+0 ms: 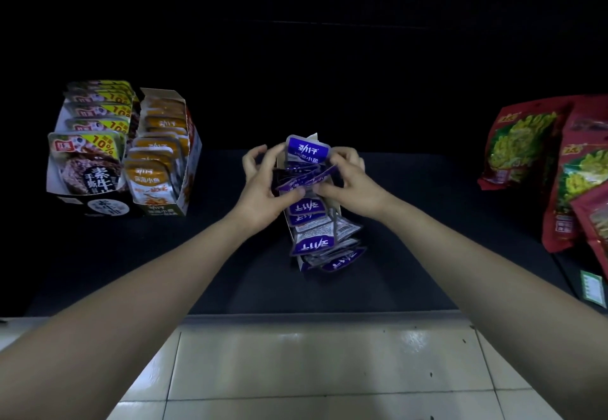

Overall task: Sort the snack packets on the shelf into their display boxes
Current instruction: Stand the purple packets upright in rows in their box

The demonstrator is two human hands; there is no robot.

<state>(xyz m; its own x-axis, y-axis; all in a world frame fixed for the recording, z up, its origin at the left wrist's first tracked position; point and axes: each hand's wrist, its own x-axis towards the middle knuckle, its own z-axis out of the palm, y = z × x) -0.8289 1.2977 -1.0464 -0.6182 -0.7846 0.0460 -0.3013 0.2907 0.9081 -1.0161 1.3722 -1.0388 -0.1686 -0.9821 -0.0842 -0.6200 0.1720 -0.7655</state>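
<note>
Straightening purple packets in display box | left hand, right hand: fingers curled, pinching tilted packets | labels are best faced forward, upright.

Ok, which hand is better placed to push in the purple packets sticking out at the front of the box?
Probably the right hand: the loose packets jut out on its side, just below its wrist. The left hand would have to cross the box.

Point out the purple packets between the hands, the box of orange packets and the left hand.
purple packets point(308, 177), head view, on the tilted top packet.
box of orange packets point(192, 162), head view, on its right side wall.
left hand point(263, 186), head view, on the back of the hand.
</note>
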